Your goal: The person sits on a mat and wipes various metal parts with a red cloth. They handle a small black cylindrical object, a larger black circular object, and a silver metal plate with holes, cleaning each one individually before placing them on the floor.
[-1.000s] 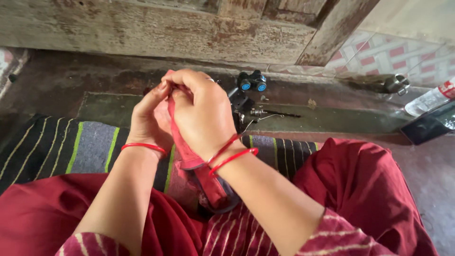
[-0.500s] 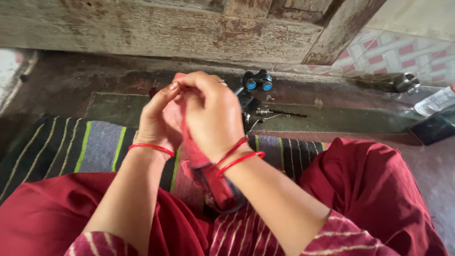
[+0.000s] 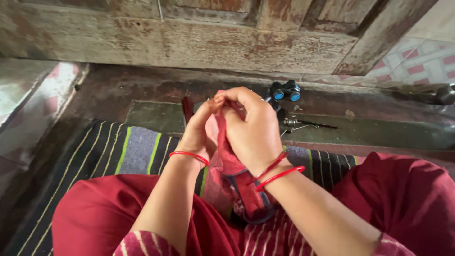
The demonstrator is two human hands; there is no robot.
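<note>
My left hand (image 3: 199, 130) and my right hand (image 3: 251, 128) meet in front of me, both pinching the top of a red piece of cloth (image 3: 237, 178) with a dark grey trim. The cloth hangs down between my wrists onto my lap. Each wrist carries thin red bangles. The fingertips press together at the cloth's upper edge, and what lies between them is hidden.
I sit on a striped mat (image 3: 128, 151) in dark red clothes. Ahead on the worn floor lie a small black device with two blue rings (image 3: 285, 91) and a thin metal tool (image 3: 308, 124). A weathered wooden door (image 3: 199, 38) stands behind.
Both hands have stayed together on the cloth. The view has shifted a little, so the hands sit slightly further right and lower in the frame.
</note>
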